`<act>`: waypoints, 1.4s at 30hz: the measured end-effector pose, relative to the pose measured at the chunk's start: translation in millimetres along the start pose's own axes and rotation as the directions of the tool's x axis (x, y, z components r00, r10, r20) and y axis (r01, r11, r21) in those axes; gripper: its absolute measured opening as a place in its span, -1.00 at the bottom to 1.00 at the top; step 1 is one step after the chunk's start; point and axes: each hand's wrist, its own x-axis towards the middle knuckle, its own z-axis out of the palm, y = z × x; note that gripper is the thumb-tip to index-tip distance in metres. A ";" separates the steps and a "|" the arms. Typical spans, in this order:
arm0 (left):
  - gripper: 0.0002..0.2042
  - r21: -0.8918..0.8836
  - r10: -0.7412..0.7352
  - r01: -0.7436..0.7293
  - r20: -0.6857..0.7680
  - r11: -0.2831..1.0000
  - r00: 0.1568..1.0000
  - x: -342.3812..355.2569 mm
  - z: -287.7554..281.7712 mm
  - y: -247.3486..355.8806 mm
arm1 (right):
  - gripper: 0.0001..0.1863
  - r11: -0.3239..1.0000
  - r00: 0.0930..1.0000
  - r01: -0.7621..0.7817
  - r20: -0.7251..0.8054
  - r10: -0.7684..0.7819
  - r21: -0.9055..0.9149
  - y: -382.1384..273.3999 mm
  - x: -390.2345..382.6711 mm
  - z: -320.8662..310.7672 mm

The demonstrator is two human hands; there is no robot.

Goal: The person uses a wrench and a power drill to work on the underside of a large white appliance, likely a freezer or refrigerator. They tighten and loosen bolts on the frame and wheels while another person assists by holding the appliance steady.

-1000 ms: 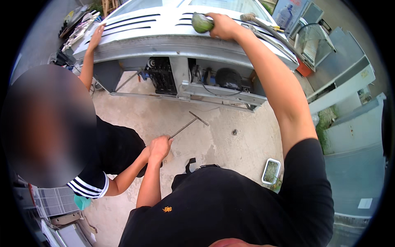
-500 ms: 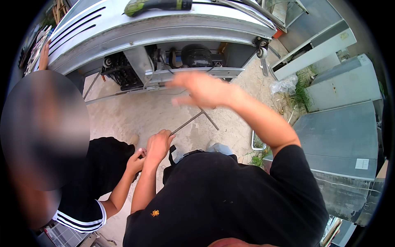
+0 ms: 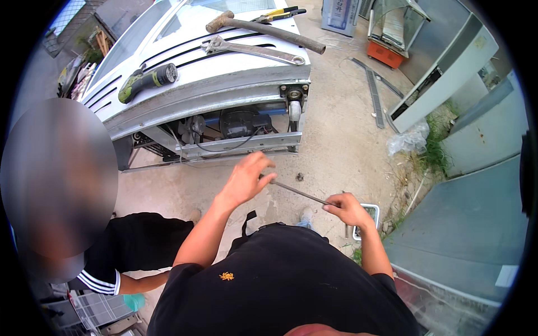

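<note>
A thin metal T-handle wrench [image 3: 300, 193] stretches between my hands, in front of the machine's lower opening. My left hand [image 3: 242, 180] is closed around its left end, thumb and fingers on the rod. My right hand [image 3: 348, 210] grips the other end, at the crossbar, part of which shows below the fingers. Beyond my hands stands a white appliance on its side [image 3: 202, 106], with a black compressor [image 3: 238, 122] and cables inside the open compartment. A caster [image 3: 295, 106] sits at its right corner.
On the appliance lie a green-black power tool [image 3: 148, 82], an adjustable wrench [image 3: 255, 50], a hammer [image 3: 274, 32] and yellow-black pliers [image 3: 280, 14]. A co-worker [image 3: 145, 238] is close on my left. Grey panels [image 3: 465, 207] and clear plastic [image 3: 408, 140] line the right side.
My right hand has come down and right onto the wrench. My left hand has moved up and right, and the wrench has turned. The co-worker's hand has left my left wrist. My view has shifted.
</note>
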 end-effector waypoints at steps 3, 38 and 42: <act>-0.79 0.054 -0.047 0.049 -0.053 0.997 0.997 49.2 -21.1 21.2 | -0.73 0.980 0.995 -0.093 -0.022 0.098 0.174 50.3 -19.7 -55.8; -0.70 0.003 0.013 -0.015 0.322 1.000 0.947 80.9 61.8 80.1 | -0.67 0.829 0.945 0.103 -0.207 -0.255 -0.550 -126.2 20.1 -155.3; -0.68 0.099 -0.066 0.035 0.329 0.994 0.942 97.9 101.4 90.6 | -0.56 0.844 0.971 0.191 -0.030 -0.238 -0.502 -96.3 61.1 -129.1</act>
